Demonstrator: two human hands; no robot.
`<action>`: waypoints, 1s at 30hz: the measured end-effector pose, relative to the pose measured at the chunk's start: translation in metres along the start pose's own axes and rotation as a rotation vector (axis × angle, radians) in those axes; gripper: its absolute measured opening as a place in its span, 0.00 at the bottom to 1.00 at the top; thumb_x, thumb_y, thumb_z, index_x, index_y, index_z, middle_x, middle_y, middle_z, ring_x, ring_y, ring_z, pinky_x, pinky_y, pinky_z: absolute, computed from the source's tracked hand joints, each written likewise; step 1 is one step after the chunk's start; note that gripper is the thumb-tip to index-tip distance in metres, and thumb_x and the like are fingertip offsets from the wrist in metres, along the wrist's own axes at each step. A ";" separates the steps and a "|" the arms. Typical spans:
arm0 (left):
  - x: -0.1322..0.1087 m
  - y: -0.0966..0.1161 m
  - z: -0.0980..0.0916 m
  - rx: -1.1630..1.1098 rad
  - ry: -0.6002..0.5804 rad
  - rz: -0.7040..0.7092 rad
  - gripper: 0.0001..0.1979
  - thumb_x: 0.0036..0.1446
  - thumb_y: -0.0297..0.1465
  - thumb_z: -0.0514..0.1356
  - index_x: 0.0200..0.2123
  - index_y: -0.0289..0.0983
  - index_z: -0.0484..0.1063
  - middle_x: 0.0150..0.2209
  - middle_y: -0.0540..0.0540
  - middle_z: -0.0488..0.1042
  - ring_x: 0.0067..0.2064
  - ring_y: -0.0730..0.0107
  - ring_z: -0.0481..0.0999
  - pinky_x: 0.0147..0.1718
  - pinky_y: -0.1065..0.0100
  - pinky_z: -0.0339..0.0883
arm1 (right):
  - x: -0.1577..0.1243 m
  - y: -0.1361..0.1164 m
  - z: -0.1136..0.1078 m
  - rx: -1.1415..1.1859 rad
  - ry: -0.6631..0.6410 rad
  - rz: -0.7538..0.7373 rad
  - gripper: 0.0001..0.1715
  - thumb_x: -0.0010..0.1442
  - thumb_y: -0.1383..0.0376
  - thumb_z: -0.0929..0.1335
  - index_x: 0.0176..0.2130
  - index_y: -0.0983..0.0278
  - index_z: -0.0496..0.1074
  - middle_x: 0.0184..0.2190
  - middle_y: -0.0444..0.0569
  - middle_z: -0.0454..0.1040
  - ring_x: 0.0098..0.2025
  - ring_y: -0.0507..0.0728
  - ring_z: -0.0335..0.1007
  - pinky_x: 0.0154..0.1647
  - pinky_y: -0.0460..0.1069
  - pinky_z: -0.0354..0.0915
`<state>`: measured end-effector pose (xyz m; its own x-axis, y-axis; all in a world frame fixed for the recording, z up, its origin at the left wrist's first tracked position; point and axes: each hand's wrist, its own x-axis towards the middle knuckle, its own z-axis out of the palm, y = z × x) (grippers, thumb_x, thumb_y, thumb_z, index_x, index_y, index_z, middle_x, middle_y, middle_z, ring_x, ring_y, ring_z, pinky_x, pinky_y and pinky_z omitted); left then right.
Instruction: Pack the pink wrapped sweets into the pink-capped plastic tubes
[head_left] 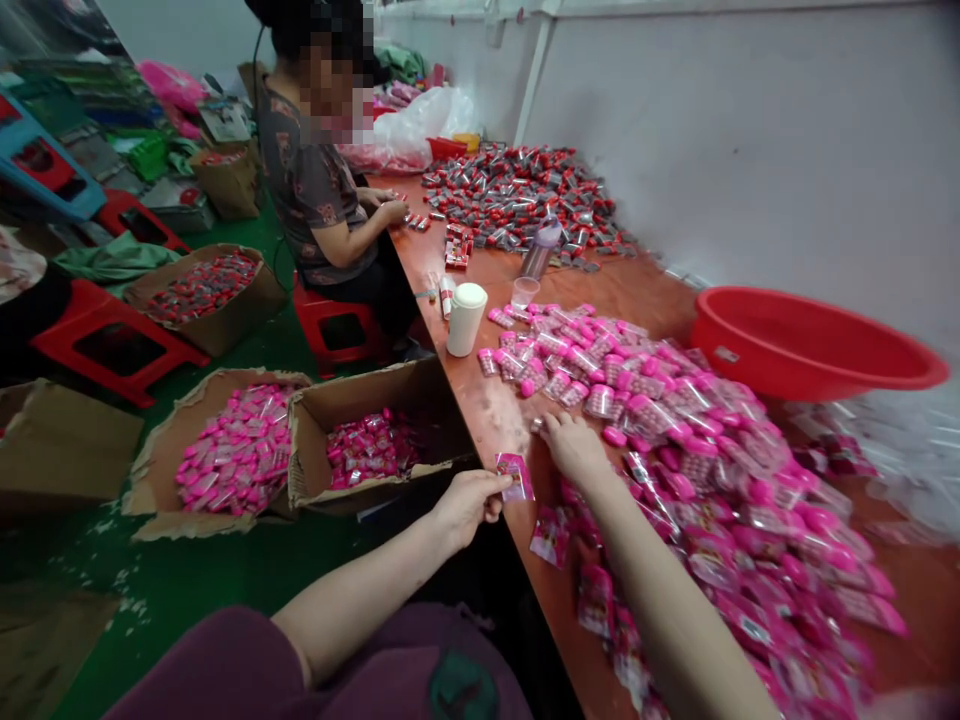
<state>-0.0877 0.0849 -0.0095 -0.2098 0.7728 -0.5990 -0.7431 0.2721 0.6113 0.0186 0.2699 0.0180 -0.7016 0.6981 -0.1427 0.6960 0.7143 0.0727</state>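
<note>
My left hand (463, 508) pinches a small pink printed packet (516, 478) between thumb and fingers at the table's near edge. Just beyond it, my right hand (574, 448) rests low over the table (501, 412), its fingers drawn together. Something small and pale shows at those fingertips, too little to name. Right beside that hand spreads a heap of clear plastic bottles with pink caps (645, 385). Closer to me, more flat pink packets (551, 537) lie along the edge, partly under my right forearm.
A red basin (817, 345) stands by the wall. Ahead are a white lidded cup (466, 320), a purple bottle (541, 248) and a red-and-grey heap (517, 195). A co-worker (322, 190) sits handling small items. Left of the table, cardboard boxes (307, 470) hold pink pieces.
</note>
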 end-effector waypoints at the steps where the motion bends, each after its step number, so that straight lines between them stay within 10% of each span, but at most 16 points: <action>1: -0.003 0.000 0.001 -0.001 -0.007 -0.003 0.24 0.33 0.42 0.78 0.23 0.34 0.71 0.17 0.53 0.65 0.19 0.79 0.61 0.22 0.71 0.45 | -0.001 -0.003 0.002 0.024 -0.004 0.027 0.22 0.72 0.68 0.58 0.58 0.71 0.71 0.53 0.66 0.74 0.54 0.68 0.72 0.49 0.56 0.64; 8: -0.011 0.013 -0.004 -0.014 -0.029 0.063 0.26 0.33 0.43 0.79 0.25 0.35 0.70 0.19 0.54 0.65 0.20 0.81 0.61 0.21 0.72 0.45 | -0.019 -0.025 -0.006 0.229 0.080 0.163 0.14 0.65 0.65 0.67 0.46 0.74 0.73 0.46 0.69 0.76 0.52 0.69 0.73 0.49 0.56 0.64; 20: -0.036 0.056 0.014 -0.103 -0.089 0.163 0.15 0.51 0.33 0.75 0.32 0.35 0.71 0.23 0.56 0.68 0.20 0.83 0.63 0.20 0.75 0.51 | -0.148 -0.062 -0.025 1.176 0.406 0.194 0.23 0.62 0.61 0.67 0.55 0.65 0.68 0.43 0.48 0.76 0.41 0.55 0.71 0.49 0.51 0.67; 25: -0.070 0.019 0.039 -0.006 -0.202 0.103 0.19 0.52 0.40 0.74 0.27 0.35 0.70 0.21 0.53 0.67 0.21 0.79 0.65 0.23 0.71 0.57 | -0.214 -0.076 -0.010 1.102 0.350 0.267 0.17 0.64 0.57 0.67 0.50 0.61 0.74 0.47 0.52 0.79 0.48 0.60 0.76 0.54 0.55 0.69; 30: -0.062 -0.025 0.045 0.074 -0.285 -0.085 0.20 0.45 0.40 0.76 0.27 0.32 0.72 0.17 0.50 0.67 0.19 0.76 0.64 0.23 0.69 0.53 | -0.235 -0.073 0.037 1.288 0.526 0.591 0.32 0.54 0.43 0.72 0.49 0.62 0.77 0.51 0.55 0.80 0.54 0.66 0.76 0.62 0.61 0.67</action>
<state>-0.0277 0.0555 0.0358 0.0458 0.8726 -0.4863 -0.6999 0.3753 0.6077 0.1380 0.0521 0.0095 -0.0599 0.9979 -0.0234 0.3479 -0.0011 -0.9375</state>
